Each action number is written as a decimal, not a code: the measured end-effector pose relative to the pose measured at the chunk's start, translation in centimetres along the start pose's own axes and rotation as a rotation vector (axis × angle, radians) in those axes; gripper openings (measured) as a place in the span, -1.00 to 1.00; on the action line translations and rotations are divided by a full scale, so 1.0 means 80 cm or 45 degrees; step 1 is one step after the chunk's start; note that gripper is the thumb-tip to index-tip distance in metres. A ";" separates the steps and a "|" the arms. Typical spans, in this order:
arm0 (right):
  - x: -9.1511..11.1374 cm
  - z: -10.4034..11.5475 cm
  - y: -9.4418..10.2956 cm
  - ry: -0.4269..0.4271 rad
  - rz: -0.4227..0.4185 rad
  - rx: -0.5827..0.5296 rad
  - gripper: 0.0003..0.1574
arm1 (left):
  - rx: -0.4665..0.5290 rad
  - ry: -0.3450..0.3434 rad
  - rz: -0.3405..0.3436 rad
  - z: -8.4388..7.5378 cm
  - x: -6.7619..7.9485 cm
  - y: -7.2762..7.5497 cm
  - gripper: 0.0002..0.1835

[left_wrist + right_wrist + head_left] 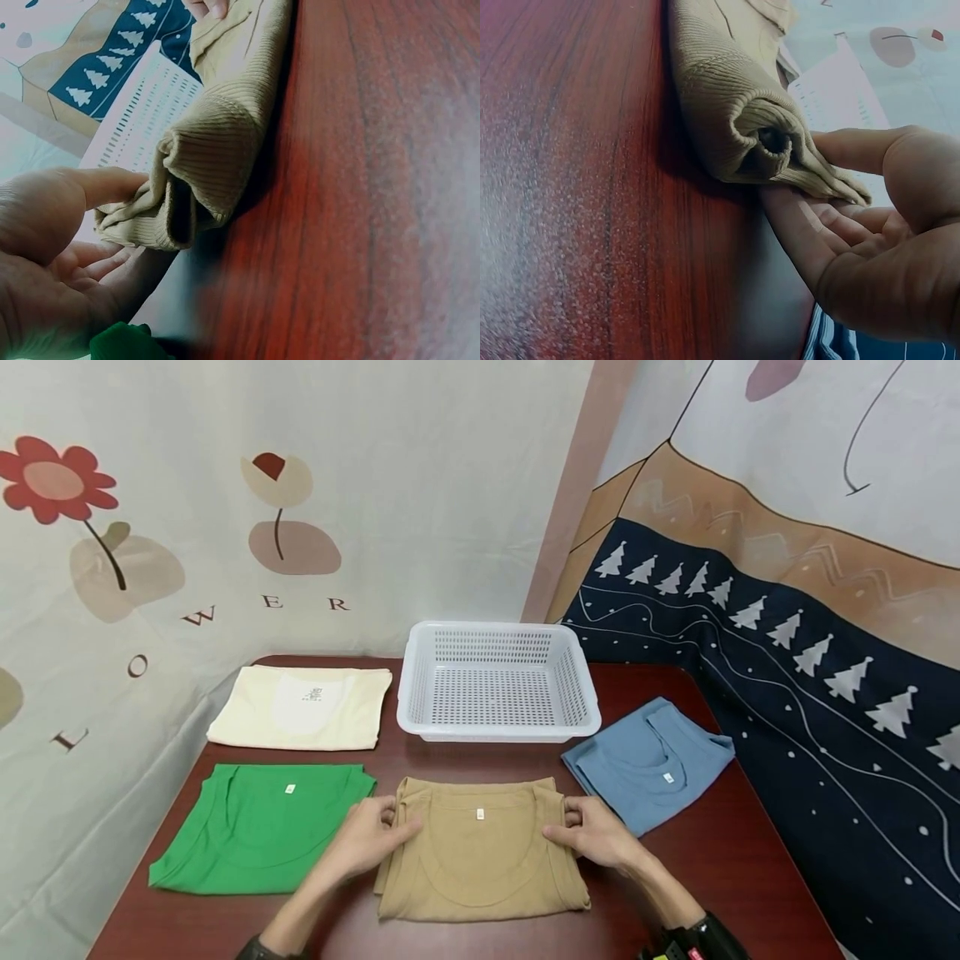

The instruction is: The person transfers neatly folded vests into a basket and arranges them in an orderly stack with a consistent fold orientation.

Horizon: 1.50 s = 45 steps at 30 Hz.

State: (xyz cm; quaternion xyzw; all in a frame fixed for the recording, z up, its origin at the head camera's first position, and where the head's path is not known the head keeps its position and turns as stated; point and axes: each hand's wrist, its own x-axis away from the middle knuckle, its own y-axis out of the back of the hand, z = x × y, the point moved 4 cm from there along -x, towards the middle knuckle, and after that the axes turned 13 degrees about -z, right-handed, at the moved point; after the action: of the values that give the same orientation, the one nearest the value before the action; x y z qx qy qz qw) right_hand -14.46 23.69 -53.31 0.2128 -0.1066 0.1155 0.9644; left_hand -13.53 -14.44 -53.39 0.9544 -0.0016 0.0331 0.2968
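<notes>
A folded tan ribbed shirt (480, 860) with a small white neck label lies at the table's front middle. My left hand (369, 835) pinches its left side, thumb on top and fingers beneath, as the left wrist view also shows around the tan cloth (214, 142). On the opposite side, my right hand (596, 833) grips the shirt the same way; in the right wrist view the thumb lies over the rolled edge (727, 97) and the fingers go under it. Fingertips below the cloth are hidden.
Behind the shirt stands a white perforated basket (498, 732). A folded green shirt (262, 827) lies at left, a cream folded cloth (300, 708) behind it, and a folded blue shirt (652, 764) at right. Printed curtains (420, 485) hang behind the dark red table (720, 877).
</notes>
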 end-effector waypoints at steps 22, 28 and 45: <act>0.015 0.059 0.038 0.067 -0.009 -0.078 -0.47 | 0.140 -0.154 0.046 -0.055 -0.004 0.048 -0.64; 0.012 0.081 0.056 0.100 -0.020 -0.094 -0.32 | 0.141 -0.209 0.013 -0.076 -0.016 0.065 -0.68; -0.016 0.143 0.100 0.145 -0.140 -0.079 -0.23 | 0.175 -0.326 0.024 -0.133 -0.071 0.100 -0.72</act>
State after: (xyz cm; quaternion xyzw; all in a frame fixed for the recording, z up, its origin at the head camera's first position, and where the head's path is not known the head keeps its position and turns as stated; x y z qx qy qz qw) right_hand -19.63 25.51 -40.41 0.1814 -0.0433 0.0711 0.9799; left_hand -20.06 -15.11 -40.50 0.9688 -0.0459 -0.0860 0.2277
